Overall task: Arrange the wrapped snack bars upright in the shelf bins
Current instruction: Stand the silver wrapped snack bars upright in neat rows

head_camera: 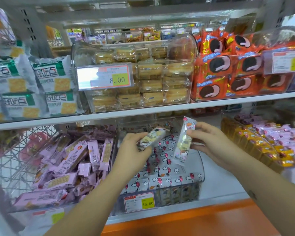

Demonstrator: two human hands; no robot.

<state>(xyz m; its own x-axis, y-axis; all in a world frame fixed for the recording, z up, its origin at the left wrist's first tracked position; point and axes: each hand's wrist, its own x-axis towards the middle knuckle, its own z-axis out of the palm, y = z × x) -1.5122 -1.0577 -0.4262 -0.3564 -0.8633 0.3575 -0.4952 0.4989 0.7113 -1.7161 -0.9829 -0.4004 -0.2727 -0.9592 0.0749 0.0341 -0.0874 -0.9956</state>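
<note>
A clear plastic bin (pixel 200 169) on the lower shelf holds several white wrapped snack bars (pixel 162 182) with balloon and cloud prints, standing upright in rows. My left hand (pixel 133 147) grips one such bar (pixel 153 136), tilted nearly flat above the bin's back half. My right hand (pixel 209 142) pinches a second bar (pixel 184 142) near its middle, held almost upright over the bin.
A clear bin of jumbled pink bars (pixel 71 160) lies to the left, beside a white wire basket (pixel 15 160). Yellow and pink packets (pixel 262 143) fill the bin to the right. Upper shelf bins hold crackers (pixel 143 79) and red cookie packs (pixel 228 74). An orange ledge (pixel 194 220) runs below.
</note>
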